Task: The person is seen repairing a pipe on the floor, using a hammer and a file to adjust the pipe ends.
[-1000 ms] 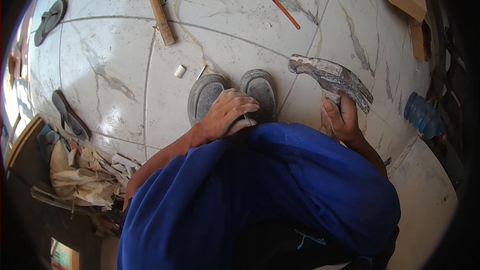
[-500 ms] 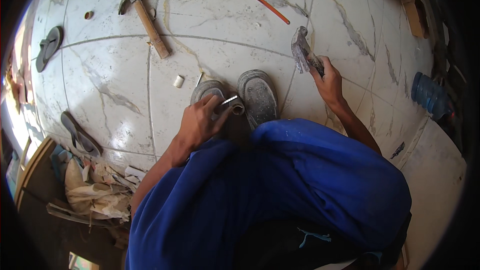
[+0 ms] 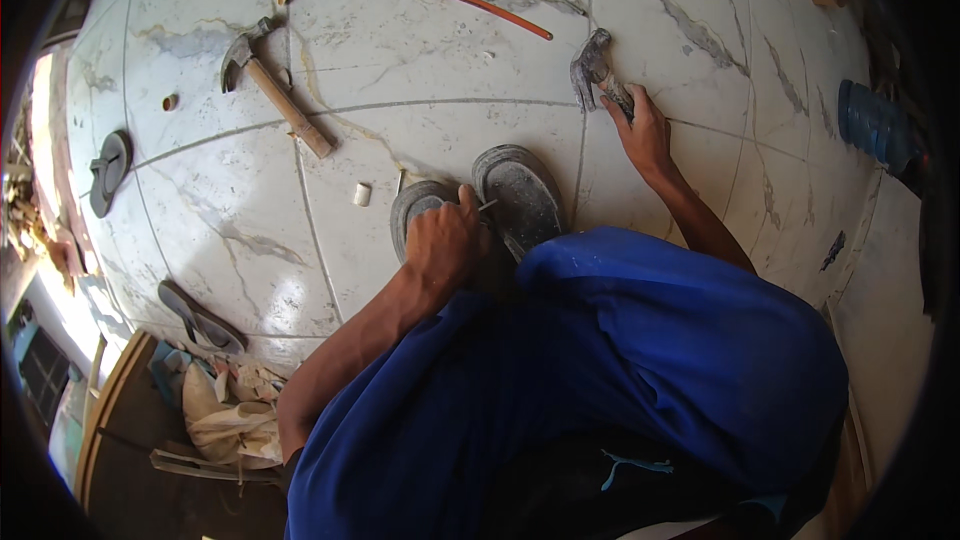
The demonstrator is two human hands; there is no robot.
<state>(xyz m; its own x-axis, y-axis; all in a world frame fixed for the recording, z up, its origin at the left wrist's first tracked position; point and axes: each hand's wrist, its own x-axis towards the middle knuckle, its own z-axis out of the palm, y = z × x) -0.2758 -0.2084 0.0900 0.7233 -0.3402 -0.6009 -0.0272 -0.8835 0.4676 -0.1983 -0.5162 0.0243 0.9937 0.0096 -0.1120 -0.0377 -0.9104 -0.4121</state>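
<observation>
My left hand (image 3: 440, 245) is closed between my two grey, dusty shoes (image 3: 518, 198), its back toward me. A thin metal rod (image 3: 487, 206) sticks out past its fingers toward the right shoe; the rest of the rod is hidden. The round brown pipe fitting seen before is covered by the hand. Out to the right, my right hand (image 3: 648, 135) grips a claw hammer (image 3: 590, 65) by its handle, with the worn, pale-stained head raised above the floor. A small white pipe piece (image 3: 362, 194) lies left of the shoes.
A second claw hammer (image 3: 285, 105) with a wooden handle lies far left. Beyond is a long black-and-orange bar (image 3: 470, 2). Two flip-flops (image 3: 200, 318) lie at left, above a heap of cloth scraps (image 3: 235, 430). A blue plastic bottle (image 3: 875, 125) stands out at the right edge.
My left hand has shifted right and turned over the pipe fitting, hiding it and most of the rod. The right hand still holds its hammer. The whole view has shifted slightly.
</observation>
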